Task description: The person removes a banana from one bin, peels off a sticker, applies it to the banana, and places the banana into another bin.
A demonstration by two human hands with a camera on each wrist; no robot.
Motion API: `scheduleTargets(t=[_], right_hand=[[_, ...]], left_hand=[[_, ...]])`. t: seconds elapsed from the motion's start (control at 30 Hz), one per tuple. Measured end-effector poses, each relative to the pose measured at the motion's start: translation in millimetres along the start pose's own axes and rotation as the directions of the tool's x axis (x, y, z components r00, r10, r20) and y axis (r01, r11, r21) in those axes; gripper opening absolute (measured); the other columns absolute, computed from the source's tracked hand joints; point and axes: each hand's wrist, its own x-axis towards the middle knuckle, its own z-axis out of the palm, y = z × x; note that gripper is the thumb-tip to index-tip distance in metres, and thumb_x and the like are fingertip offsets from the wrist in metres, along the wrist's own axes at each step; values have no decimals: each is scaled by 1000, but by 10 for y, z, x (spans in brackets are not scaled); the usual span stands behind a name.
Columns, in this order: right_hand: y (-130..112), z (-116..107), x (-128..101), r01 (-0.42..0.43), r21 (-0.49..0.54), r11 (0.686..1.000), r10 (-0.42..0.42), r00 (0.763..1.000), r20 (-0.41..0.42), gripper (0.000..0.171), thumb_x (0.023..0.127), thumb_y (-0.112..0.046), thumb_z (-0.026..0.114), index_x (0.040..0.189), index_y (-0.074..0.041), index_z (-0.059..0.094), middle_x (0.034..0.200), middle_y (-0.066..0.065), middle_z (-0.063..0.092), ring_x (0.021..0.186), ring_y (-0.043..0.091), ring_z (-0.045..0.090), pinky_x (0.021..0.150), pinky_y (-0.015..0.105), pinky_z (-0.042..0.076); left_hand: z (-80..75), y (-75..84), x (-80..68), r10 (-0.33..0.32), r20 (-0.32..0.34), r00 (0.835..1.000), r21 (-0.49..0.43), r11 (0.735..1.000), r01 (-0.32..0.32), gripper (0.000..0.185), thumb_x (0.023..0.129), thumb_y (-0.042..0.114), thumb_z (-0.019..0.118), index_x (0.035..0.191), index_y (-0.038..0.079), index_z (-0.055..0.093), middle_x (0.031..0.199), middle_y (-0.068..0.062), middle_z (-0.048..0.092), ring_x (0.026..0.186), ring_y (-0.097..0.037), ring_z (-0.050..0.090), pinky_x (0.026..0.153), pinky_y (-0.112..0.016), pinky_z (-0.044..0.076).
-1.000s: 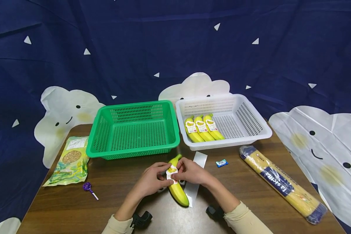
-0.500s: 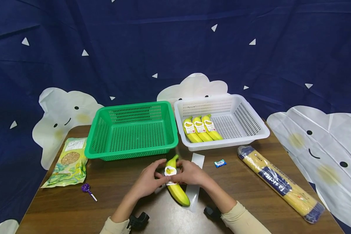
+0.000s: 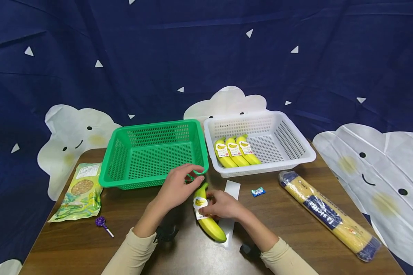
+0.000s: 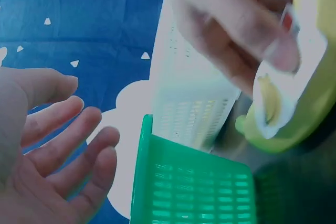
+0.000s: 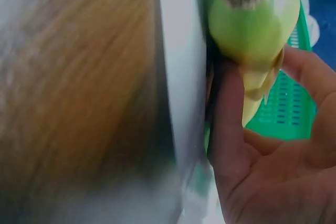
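A yellow banana (image 3: 211, 229) with a green stem lies slantwise over the table's middle, a white banana-picture label (image 3: 200, 202) on its upper side. My right hand (image 3: 225, 206) holds it from the right, thumb on the label; the right wrist view shows a finger of that hand (image 5: 283, 166) against the banana's underside, close to its green tip (image 5: 252, 19). Beyond the stem, at the green basket's front rim, is my left hand (image 3: 179, 185). In the left wrist view that hand (image 4: 58, 166) is apart from the banana, fingers loosely bent and nothing in them.
A green basket (image 3: 155, 179) and a white basket (image 3: 275, 166) with three labelled bananas (image 3: 236, 154) stand behind. A shiny white strip (image 3: 232, 187) lies beside the right hand. Around are a blue-wrapped candy (image 3: 258, 191), pasta pack (image 3: 330, 215), purple lollipop (image 3: 100, 221) and patterned food bag (image 3: 77, 194).
My left hand has let go of the label area and moved up and away, toward the green basket. The right hand keeps its hold on the banana, its thumb still on the label.
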Motion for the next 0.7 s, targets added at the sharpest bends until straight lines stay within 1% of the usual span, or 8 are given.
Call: scheduleTargets(t=[0.07, 0.1, 0.2, 0.23, 0.3, 0.37, 0.53, 0.7], right_hand=[[-9, -1, -17, 13, -1, 1000, -13, 1000, 3, 48, 79, -26, 78, 114, -2, 57, 70, 5, 62, 53, 17, 58, 51, 32, 51], [-15, -2, -26, 18, -8, 1000, -18, 1000, 1, 50, 79, -26, 78, 117, -1, 56, 71, 4, 62, 54, 17, 58, 51, 32, 51], [-36, -4, -50, 21, -36, 999, -22, 1000, -10, 61, 79, -27, 78, 126, 2, 52, 73, 3, 63, 56, 17, 60, 53, 33, 52], [-41, -3, -53, 19, -49, 999, -20, 1000, -15, 64, 79, -28, 78, 129, 3, 51, 73, 3, 63, 57, 17, 61, 54, 33, 52], [-44, -5, -56, 22, -82, 996, -24, 999, -26, 68, 79, -28, 78, 132, 3, 49, 74, 1, 63, 59, 16, 61, 55, 33, 52], [-38, -9, -61, 21, -105, 994, -24, 999, -31, 69, 79, -28, 78, 133, 3, 49, 75, 0, 63, 61, 15, 60, 55, 33, 51], [-22, -20, -77, 6, -100, 995, -10, 999, -33, 70, 78, -29, 79, 133, 2, 48, 76, 2, 63, 62, 15, 58, 53, 33, 50], [-17, -41, -100, -9, -68, 998, 7, 999, -36, 71, 78, -28, 79, 133, 2, 47, 76, 4, 63, 60, 16, 58, 54, 33, 50]], left_hand=[[2, -19, 106, 60, 10, 998, 117, 991, -61, 24, 94, 25, 64, 115, 15, 68, 113, 3, 64, 100, -11, 59, 84, -32, 50], [8, -37, 159, 95, 16, 995, 183, 978, -96, 25, 94, 25, 64, 116, 15, 67, 117, 2, 63, 106, -13, 57, 89, -34, 48], [23, -92, 289, 173, 56, 983, 358, 916, -181, 30, 93, 24, 64, 121, 15, 65, 129, 0, 57, 122, -18, 49, 100, -38, 41], [30, -117, 326, 189, 75, 979, 391, 898, -203, 31, 93, 24, 64, 123, 15, 64, 132, -1, 56, 124, -19, 48, 101, -38, 40], [48, -159, 390, 203, 116, 972, 412, 881, -233, 34, 94, 26, 63, 127, 16, 63, 136, -2, 53, 127, -21, 45, 102, -39, 38], [73, -205, 439, 195, 162, 967, 400, 883, -245, 36, 95, 29, 61, 129, 18, 62, 140, -2, 49, 130, -21, 42, 103, -40, 38], [139, -317, 507, 148, 265, 953, 346, 908, -237, 37, 99, 34, 54, 134, 25, 58, 149, 2, 40, 138, -24, 31, 107, -43, 32], [160, -354, 532, 114, 315, 942, 346, 911, -226, 35, 100, 34, 51, 134, 30, 59, 149, 7, 39, 141, -27, 24, 108, -47, 29]])
